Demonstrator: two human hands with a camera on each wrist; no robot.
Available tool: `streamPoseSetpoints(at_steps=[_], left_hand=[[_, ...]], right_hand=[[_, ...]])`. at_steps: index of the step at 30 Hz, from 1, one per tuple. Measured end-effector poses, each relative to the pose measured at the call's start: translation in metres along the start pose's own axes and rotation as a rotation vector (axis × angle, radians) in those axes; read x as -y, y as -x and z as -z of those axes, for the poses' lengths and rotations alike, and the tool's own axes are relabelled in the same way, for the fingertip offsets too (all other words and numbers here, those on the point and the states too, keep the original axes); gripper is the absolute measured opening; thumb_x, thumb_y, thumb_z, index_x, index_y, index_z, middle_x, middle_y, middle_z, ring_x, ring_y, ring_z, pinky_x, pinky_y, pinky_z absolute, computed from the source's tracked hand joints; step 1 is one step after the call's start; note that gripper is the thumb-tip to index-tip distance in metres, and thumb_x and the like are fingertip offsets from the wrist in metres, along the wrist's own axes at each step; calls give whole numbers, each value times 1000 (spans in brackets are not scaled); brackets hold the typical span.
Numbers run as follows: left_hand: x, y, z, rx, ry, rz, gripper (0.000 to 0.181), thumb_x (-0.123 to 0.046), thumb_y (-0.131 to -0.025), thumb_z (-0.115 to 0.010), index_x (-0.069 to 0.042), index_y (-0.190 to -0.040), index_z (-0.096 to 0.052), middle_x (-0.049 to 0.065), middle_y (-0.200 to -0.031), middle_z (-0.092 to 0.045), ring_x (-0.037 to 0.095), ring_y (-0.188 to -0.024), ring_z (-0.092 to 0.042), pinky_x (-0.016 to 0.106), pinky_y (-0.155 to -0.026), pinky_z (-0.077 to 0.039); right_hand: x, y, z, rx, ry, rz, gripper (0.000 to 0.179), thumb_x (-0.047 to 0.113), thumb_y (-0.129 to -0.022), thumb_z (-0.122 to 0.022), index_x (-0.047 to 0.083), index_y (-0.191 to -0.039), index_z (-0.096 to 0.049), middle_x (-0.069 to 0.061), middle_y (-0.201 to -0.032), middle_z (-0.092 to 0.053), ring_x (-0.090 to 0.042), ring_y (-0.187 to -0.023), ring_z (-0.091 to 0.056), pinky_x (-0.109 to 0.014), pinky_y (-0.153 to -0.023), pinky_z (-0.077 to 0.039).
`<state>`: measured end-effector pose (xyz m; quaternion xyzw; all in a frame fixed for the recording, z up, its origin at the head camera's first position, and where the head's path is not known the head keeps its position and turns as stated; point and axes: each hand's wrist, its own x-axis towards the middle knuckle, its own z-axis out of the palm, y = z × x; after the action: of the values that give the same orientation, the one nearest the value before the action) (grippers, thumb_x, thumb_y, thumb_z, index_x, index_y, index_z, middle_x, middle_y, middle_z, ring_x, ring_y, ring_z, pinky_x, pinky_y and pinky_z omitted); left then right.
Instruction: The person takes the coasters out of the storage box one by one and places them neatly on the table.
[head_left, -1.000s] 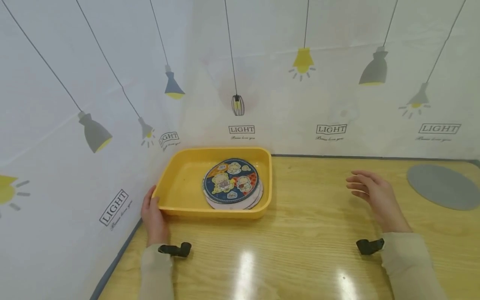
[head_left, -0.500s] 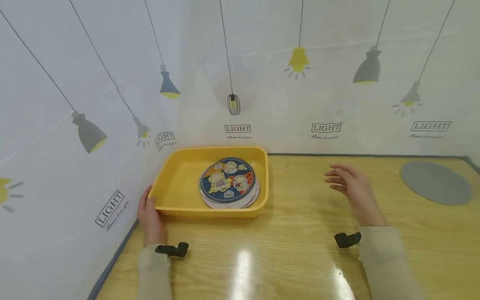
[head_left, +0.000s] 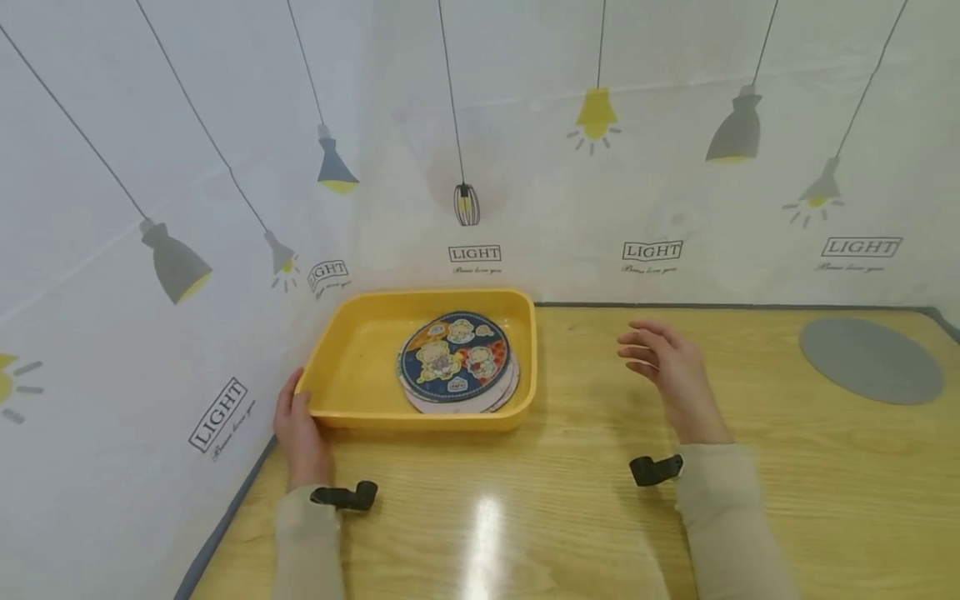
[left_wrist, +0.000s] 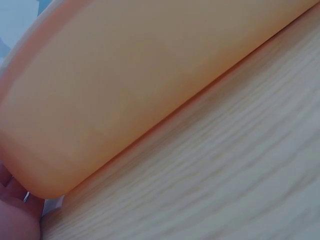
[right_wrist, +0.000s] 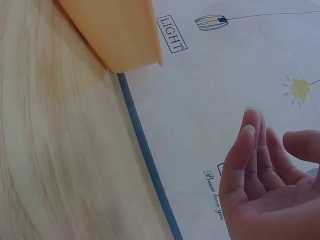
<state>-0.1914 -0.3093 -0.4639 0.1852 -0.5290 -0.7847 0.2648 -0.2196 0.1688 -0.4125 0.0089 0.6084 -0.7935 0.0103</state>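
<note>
A yellow plastic tray [head_left: 420, 421] stands on the table against the back wall. My left hand [head_left: 300, 437] holds its front left corner, fingers along the outer left side and thumb at the rim. From the left wrist, only some fingers and part of the palm [left_wrist: 17, 220] show beside the tray's lower corner. Inside the tray, towards the right, lies a stack of flat round discs; the top disc [head_left: 455, 358] is dark blue with cartoon bears, above white ones. My right hand [head_left: 671, 375] hovers right of the tray, fingers loosely bent and holding nothing.
A flat grey round mat [head_left: 870, 360] lies at the far right of the wooden table [head_left: 570, 500]. White sheeting [head_left: 540, 167] printed with hanging lamps borders the table at the back and left, close to the tray.
My right hand has moved left, away from the grey mat and towards the tray. The left hand stays at the tray's corner. The head view has shifted slightly.
</note>
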Motion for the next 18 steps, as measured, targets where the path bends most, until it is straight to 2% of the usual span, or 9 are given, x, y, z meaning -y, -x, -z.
streamPoseSetpoints(at_steps=[15, 18], left_hand=[[-1, 2, -3, 7, -2, 10, 38, -11, -90, -42, -15, -127, -50, 3, -131, -42, 20, -118, -40, 33, -97, -32], [-3, 3, -1, -1, 8, 4, 38, -11, -90, -42, -15, -127, -50, 3, -131, -42, 21, -119, -39, 33, -97, -33]], right_hand=[[-3, -2, -24, 6, -103, 17, 30, 23, -92, -48, 5, -116, -52, -8, -99, -61, -22, -89, -59, -30, -75, -48], [-5, -3, -32, 40, -130, 7, 31, 22, -92, -49, 5, -117, -51, -10, -102, -60, -23, -91, -58, -31, -77, -48]])
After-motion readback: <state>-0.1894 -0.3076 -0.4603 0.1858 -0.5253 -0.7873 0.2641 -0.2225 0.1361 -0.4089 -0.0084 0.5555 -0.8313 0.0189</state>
